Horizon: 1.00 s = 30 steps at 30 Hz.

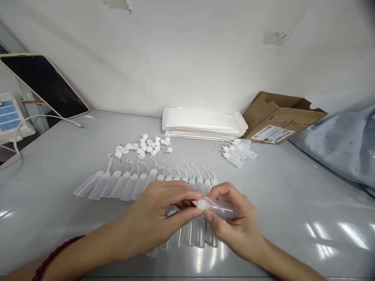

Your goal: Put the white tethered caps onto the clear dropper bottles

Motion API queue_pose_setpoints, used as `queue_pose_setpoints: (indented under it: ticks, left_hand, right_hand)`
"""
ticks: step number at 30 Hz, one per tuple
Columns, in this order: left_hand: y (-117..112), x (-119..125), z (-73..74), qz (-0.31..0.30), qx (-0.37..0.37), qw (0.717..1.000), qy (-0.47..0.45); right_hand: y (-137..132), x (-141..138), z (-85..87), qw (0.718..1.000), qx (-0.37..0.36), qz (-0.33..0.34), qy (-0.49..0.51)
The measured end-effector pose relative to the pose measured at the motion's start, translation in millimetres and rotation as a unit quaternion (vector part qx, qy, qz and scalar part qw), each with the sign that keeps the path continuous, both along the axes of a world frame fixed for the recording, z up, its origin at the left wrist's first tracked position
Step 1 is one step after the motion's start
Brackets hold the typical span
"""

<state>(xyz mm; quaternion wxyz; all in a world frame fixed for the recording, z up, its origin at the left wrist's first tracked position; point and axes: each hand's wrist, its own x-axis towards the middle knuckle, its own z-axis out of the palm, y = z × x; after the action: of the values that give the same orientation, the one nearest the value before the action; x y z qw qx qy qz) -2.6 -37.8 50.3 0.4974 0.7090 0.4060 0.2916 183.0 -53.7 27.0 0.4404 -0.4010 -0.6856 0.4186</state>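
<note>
Between my two hands lies a small translucent squeeze bottle (pixel 225 209), tilted on its side with its neck toward the left. My right hand (pixel 238 218) grips the bottle's body between thumb and fingers. A white cap (pixel 201 205) sits at the neck, and my left hand (pixel 166 212) pinches it. Under and behind my hands, several similar bottles (pixel 117 185) lie side by side in a row, many with thin curved strap pieces at their tops. My hands hide part of that row. Beyond it is a loose pile of small white caps (pixel 149 145), some with thin dark needle tips.
At the back stand stacked white packets (pixel 202 123) and an open cardboard box (pixel 281 117). More small bottles (pixel 238 152) lie before the box. A phone (pixel 43 84) leans at the far left near a white cable (pixel 52 116). Grey-blue fabric (pixel 336 144) lies at the right.
</note>
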Motion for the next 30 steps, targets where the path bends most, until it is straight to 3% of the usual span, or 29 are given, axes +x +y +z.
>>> queue_pose_setpoints:
  ticks: [1, 3, 8, 11, 17, 22, 30]
  left_hand:
    - [-0.4, 0.3, -1.0, 0.006, 0.027, 1.0, 0.003]
    - [-0.6, 0.5, -1.2, 0.012, 0.015, 1.0, -0.015]
    - [1.7, -0.9, 5.4, -0.009, -0.165, 0.985, -0.052]
    - [2.5, -1.7, 7.5, -0.014, -0.201, 0.979, -0.012]
    - [1.4, -0.8, 4.6, -0.026, -0.191, 0.981, -0.038]
    - [1.6, -0.8, 3.1, 0.004, -0.091, 0.995, -0.041]
    - [1.2, -0.7, 6.0, -0.019, -0.192, 0.981, 0.008]
  right_hand:
    - [0.9, 0.0, 0.7, 1.0, -0.006, -0.003, 0.003]
    - [1.9, -0.2, 1.9, 1.0, -0.014, -0.003, 0.009]
    - [-0.3, -0.3, 1.7, 1.0, -0.003, 0.001, 0.01]
    - [-2.4, 0.4, 0.3, 1.0, -0.004, 0.014, 0.016]
    - [-2.2, 1.3, -0.2, 0.992, -0.093, 0.049, 0.063]
    - [-0.1, 1.9, 0.0, 0.97, -0.197, 0.063, 0.128]
    - [-2.7, 2.1, 1.2, 0.995, -0.066, 0.06, 0.046]
